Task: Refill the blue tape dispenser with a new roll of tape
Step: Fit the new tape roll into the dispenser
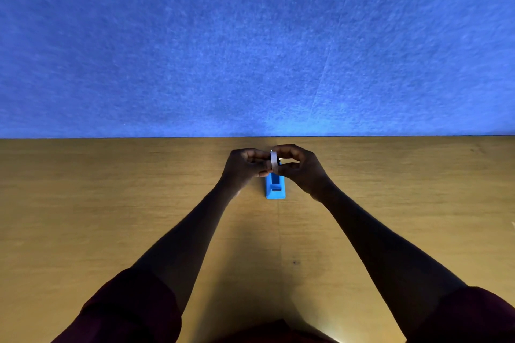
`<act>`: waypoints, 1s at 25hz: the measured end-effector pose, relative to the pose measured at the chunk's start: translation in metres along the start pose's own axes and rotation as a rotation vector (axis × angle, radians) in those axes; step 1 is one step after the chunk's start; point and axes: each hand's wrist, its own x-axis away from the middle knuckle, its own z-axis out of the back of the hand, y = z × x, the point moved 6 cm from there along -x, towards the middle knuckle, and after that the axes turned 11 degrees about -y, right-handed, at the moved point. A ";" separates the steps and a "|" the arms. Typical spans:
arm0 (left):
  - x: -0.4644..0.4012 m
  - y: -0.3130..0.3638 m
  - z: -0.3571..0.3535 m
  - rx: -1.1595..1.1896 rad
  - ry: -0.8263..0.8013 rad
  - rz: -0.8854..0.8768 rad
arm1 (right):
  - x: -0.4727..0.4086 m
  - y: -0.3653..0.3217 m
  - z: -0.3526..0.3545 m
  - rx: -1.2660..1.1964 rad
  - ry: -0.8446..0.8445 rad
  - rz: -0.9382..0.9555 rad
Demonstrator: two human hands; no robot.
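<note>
The blue tape dispenser (275,189) stands on the wooden table near its far edge, its cutter end toward me. Just above its far end I hold a white roll of tape (274,160) on edge between both hands. My left hand (245,166) grips the roll from the left with fingers curled. My right hand (299,167) pinches it from the right with thumb and fingers. The far part of the dispenser is hidden behind my hands.
The wooden table (111,203) ends at a blue felt wall panel (250,36) right behind my hands. A small dark spot (296,262) marks the tabletop between my forearms. Dark red sleeves cover my upper arms.
</note>
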 end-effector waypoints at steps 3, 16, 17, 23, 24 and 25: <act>-0.002 0.003 0.000 0.009 -0.014 -0.012 | -0.001 -0.002 0.001 0.001 -0.001 0.002; -0.007 -0.002 -0.001 -0.055 -0.037 0.001 | -0.001 0.005 0.004 -0.005 0.037 -0.005; -0.008 -0.003 -0.001 -0.079 -0.035 0.013 | -0.001 0.007 0.004 -0.008 0.043 -0.019; -0.012 -0.003 -0.003 -0.412 -0.071 -0.035 | -0.001 0.026 0.011 0.045 0.105 -0.095; -0.013 -0.003 -0.005 -0.463 -0.082 -0.046 | -0.002 0.029 0.011 0.051 0.111 -0.105; -0.014 -0.004 -0.008 -0.518 -0.091 -0.056 | -0.002 0.030 0.010 0.059 0.112 -0.110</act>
